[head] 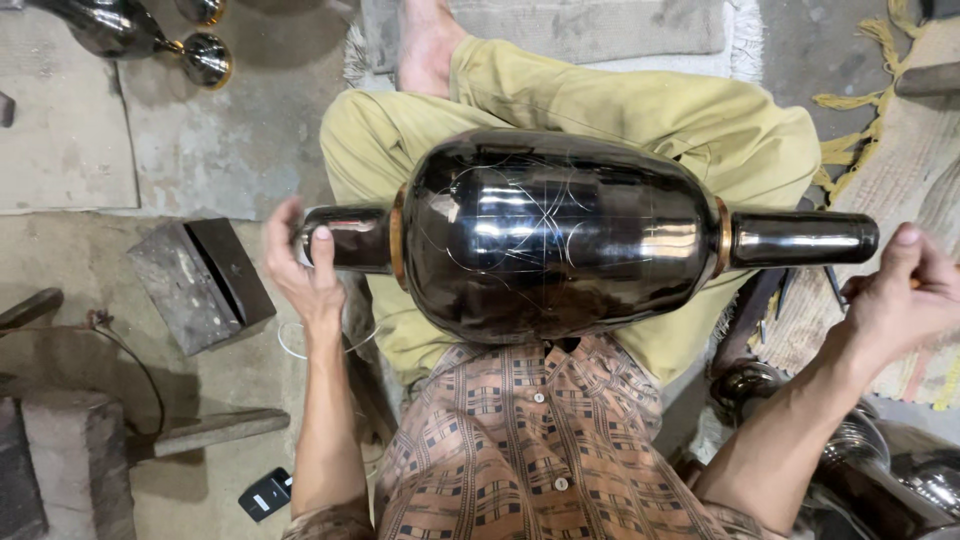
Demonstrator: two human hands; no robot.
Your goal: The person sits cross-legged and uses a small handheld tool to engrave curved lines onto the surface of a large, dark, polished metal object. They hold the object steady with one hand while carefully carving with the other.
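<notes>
A large glossy black metal vase (555, 235) lies sideways across my lap, with brass bands at both shoulders and thin scratched curves on its belly. My left hand (300, 265) grips its short neck end (350, 238) on the left. The long narrow neck (805, 238) points right. My right hand (905, 295) is closed beside that neck's tip, apparently around a thin tool that barely shows. I sit cross-legged in olive trousers and a checked shirt.
A grey metal block (200, 285) lies on the concrete floor to the left. Dark shiny vessels with brass rims (205, 58) stand at the top left. More polished metalware (870, 460) sits at the lower right. A small black device (265, 493) lies by my left elbow.
</notes>
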